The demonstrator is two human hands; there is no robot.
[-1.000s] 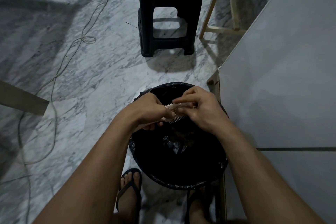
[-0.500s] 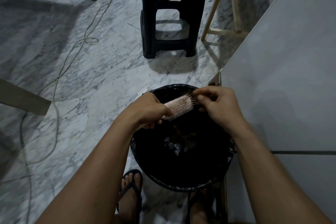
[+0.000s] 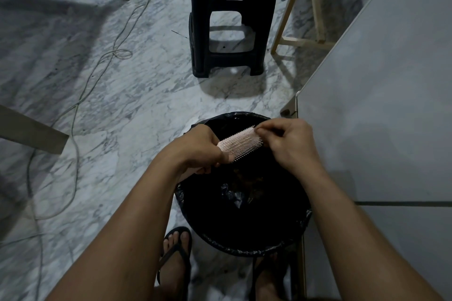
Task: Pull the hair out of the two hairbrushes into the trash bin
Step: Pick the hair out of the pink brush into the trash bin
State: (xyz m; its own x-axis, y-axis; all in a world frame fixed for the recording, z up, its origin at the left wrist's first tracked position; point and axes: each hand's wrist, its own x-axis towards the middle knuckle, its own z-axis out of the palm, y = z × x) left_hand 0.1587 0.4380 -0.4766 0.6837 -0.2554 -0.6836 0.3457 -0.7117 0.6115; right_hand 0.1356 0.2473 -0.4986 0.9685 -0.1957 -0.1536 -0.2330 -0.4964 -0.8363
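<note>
Now the right hand (image 3: 289,146) has come back from its brief pull-away, fingertips pinched narrow at the far end of the pink hairbrush (image 3: 241,142), which the left hand (image 3: 199,151) grips above the trash bin (image 3: 244,247): likely another strand coming out

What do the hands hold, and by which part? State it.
Left hand grips the pink hairbrush by its handle; right hand pinches at its bristle tip.

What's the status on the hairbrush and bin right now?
Left hand grips pink hairbrush handle; right hand pinches at bristle tip. Brush held over black-lined trash bin. Nothing in the way.
</note>
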